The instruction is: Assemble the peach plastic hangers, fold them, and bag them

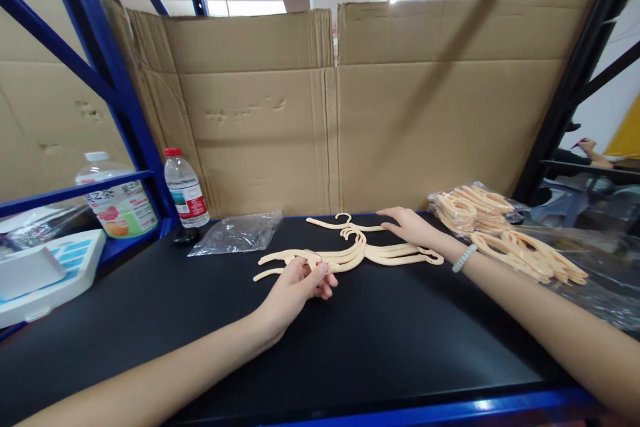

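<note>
A stack of beige plastic hangers lies flat on the black shelf top. My left hand grips the stack's left arm, fingers curled around it. One single hanger lies just behind the stack. My right hand rests flat, its fingertips touching that hanger's right end. A pale bead bracelet sits on my right wrist.
More beige hangers lie piled in clear plastic at the right. An empty clear bag lies at the back left. A water bottle and a larger bottle stand left. Cardboard sheets wall the back. Another person's hand shows far right.
</note>
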`<state>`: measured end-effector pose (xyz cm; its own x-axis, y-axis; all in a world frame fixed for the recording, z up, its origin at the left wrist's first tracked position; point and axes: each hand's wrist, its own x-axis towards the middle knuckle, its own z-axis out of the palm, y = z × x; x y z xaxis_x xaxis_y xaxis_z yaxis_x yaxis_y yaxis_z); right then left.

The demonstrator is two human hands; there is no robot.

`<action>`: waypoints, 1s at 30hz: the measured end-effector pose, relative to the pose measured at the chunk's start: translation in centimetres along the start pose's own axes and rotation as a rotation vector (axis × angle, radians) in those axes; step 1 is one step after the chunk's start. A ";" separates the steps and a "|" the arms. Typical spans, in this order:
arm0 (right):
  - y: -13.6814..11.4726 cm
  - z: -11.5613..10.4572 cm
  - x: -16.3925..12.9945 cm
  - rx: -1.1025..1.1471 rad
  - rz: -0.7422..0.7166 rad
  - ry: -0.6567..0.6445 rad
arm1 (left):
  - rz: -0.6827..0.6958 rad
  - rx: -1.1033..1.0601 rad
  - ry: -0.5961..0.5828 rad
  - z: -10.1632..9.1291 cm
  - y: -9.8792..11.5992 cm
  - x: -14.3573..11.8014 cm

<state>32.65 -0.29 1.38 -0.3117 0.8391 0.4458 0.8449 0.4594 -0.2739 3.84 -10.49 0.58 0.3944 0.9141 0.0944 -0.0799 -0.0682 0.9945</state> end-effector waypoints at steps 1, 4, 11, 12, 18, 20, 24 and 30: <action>1.1 0.1 0.0 -0.033 0.009 -0.017 | 0.001 0.009 0.008 0.0 0.0 0.0; 2.7 0.5 -0.3 -0.067 0.020 -0.053 | -0.003 0.017 0.032 0.1 0.3 -0.1; 2.6 0.6 -0.5 -0.112 0.026 -0.025 | 0.030 -0.057 0.107 -0.1 1.2 -0.1; 2.6 0.5 -0.5 -0.107 0.028 -0.013 | 0.060 -0.065 0.134 -0.4 1.3 0.1; 1.5 -0.9 -1.3 -0.054 0.023 0.069 | 0.112 -0.168 0.240 -2.5 1.9 1.4; 0.9 -1.7 -1.9 0.000 0.028 0.091 | 0.109 -0.205 0.243 -3.0 2.0 1.7; -0.1 -3.5 -2.9 0.154 -0.015 0.013 | 0.106 -0.227 0.239 -3.6 1.9 2.0; -1.0 -5.0 -3.4 0.235 0.007 -0.042 | 0.096 -0.248 0.203 -4.0 1.5 2.0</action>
<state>35.06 -5.08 4.42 -0.3283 0.8514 0.4091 0.7240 0.5050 -0.4700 0.84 -7.13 2.11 0.1857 0.9709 0.1513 -0.3384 -0.0813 0.9375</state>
